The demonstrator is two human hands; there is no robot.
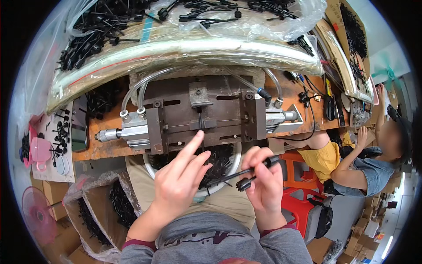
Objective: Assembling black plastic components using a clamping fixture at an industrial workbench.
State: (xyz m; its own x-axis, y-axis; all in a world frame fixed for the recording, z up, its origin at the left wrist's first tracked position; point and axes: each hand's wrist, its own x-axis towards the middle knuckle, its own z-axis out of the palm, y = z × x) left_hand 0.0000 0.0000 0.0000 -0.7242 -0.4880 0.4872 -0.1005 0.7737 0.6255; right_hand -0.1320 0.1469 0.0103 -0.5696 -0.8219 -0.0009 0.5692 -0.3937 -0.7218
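Note:
My left hand (pixel 176 182) reaches up to the metal clamping fixture (pixel 220 94), index finger stretched out and the other fingers loosely bent apart. Its fingertip meets the lower end of a thin black stemmed part (pixel 200 118) that stands in the small centre block; whether it presses cannot be seen. Nothing shows in that palm. Lower right of the fixture, my right hand (pixel 267 187) pinches black stemmed parts (pixel 244 184) with thick ribbed heads, at least two of them, their thin stems pointing left. Below both hands, a white-rimmed round container (pixel 238 165) on my lap holds many similar black parts.
Air cylinders (pixel 136 132) with clear hoses flank the fixture on the wooden bench (pixel 105 147). A plastic-lined box (pixel 184 48) of black parts rises behind. At left are a pink cup (pixel 41 149) and lined cartons (pixel 103 207); red stools (pixel 294 207) and a seated person (pixel 365 171) are right.

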